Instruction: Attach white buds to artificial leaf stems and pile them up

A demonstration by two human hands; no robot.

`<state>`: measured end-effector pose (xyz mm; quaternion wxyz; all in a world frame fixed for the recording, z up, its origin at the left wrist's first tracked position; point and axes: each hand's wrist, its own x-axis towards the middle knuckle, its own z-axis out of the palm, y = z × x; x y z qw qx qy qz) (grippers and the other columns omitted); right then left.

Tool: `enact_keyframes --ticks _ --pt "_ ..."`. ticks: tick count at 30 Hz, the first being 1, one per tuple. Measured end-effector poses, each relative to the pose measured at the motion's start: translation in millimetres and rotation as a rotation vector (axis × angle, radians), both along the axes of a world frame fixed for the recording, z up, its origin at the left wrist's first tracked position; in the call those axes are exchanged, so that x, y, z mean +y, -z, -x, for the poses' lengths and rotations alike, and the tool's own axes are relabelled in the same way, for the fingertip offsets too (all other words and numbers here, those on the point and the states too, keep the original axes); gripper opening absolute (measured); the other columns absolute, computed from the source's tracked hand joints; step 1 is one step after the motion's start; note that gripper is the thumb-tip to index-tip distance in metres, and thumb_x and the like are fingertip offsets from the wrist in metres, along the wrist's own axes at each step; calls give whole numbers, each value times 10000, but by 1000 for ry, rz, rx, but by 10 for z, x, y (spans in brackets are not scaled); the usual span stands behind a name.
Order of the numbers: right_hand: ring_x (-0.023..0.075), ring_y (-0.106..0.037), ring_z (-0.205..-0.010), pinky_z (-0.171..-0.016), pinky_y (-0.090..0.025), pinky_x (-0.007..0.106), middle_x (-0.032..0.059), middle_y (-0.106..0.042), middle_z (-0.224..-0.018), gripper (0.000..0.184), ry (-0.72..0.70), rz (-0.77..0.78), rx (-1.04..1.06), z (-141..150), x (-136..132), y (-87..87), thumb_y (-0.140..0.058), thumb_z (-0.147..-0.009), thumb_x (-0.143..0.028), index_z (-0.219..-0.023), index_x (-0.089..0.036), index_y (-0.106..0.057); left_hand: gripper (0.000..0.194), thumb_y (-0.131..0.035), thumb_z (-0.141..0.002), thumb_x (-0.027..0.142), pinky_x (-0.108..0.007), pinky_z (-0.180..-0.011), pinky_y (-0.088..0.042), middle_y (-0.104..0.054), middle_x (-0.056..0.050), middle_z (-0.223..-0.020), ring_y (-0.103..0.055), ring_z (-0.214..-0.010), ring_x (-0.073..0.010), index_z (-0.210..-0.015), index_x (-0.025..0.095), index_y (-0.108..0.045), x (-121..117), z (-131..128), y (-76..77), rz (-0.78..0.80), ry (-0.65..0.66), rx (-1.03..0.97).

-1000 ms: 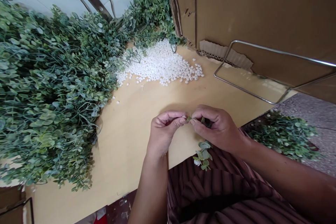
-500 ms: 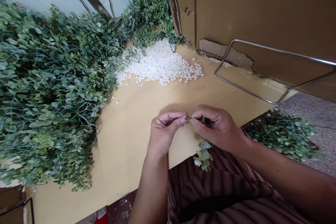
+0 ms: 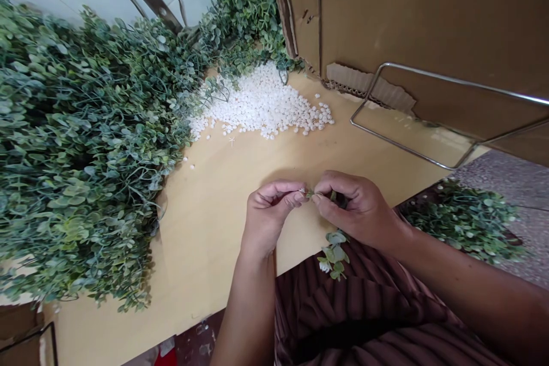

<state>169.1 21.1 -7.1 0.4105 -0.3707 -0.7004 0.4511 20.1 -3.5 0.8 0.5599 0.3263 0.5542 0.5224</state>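
Note:
Over the near part of the table, my two hands meet fingertip to fingertip. My left hand [image 3: 271, 211] is closed in a pinch of thumb and forefinger; the tiny piece between them is mostly hidden, too small to name. My right hand [image 3: 358, 203] pinches the thin green stem of an artificial leaf sprig [image 3: 335, 253]. The sprig's leaves hang below that hand, over my lap, with a small white flower at the lower left. Beyond my hands lies a heap of small white flower pieces [image 3: 261, 103] on the tan tabletop [image 3: 206, 229].
Artificial greenery [image 3: 86, 154] is piled high along the left and continues to the back. A large cardboard box [image 3: 420, 17] stands at the back right, with a bent metal wire frame [image 3: 398, 143] before it. More leaf sprigs [image 3: 467, 220] lie to the right of my right arm.
Both hands keep almost the same pose, fingertips together. The hanging sprig has shifted very slightly to the right.

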Motion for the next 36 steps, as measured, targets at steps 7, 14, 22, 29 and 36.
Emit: enact_keyframes --ticks 7,14,22,29,36 --pt "69 -407 -513 -497 -352 190 -38 -433 -548 157 -6 -27 5 4 1 5 -497 -748 -139 -594 -167 -485 178 -819 -517 264 -190 -563 -494 -685 5 -592 -568 -528 -66 -648 195 -720 13 -12 -21 4 16 -13" --pt "68 -410 -516 -501 -356 189 -37 -436 -549 155 -16 -34 10 1 7 -8 -495 -751 -132 -600 -165 -490 159 -817 -525 250 -173 -558 -491 -682 8 -605 -562 -534 -54 -640 198 -720 12 -2 -13 -6 33 -28" --pt "69 -405 -509 -496 -354 194 -39 -423 -545 163 -10 -45 4 3 1 -3 -493 -756 -139 -597 -172 -484 177 -833 -485 245 -180 -547 -489 -659 14 -598 -555 -531 -57 -585 188 -699 32 -22 -43 -16 33 -18" --pt "72 -415 -515 -500 -361 195 -36 -442 -549 156 -13 -51 16 -4 0 12 -493 -752 -139 -601 -174 -491 175 -829 -492 259 -197 -551 -500 -650 2 -597 -567 -545 -72 -561 176 -691 44 3 -52 -8 78 5" --pt "66 -421 -508 -484 -354 186 -30 -461 -551 150 -53 -5 7 -3 13 -12 -492 -747 -129 -602 -163 -510 184 -839 -468 232 -187 -566 -503 -646 7 -599 -578 -562 -71 -559 174 -690 58 26 -47 -5 121 8"
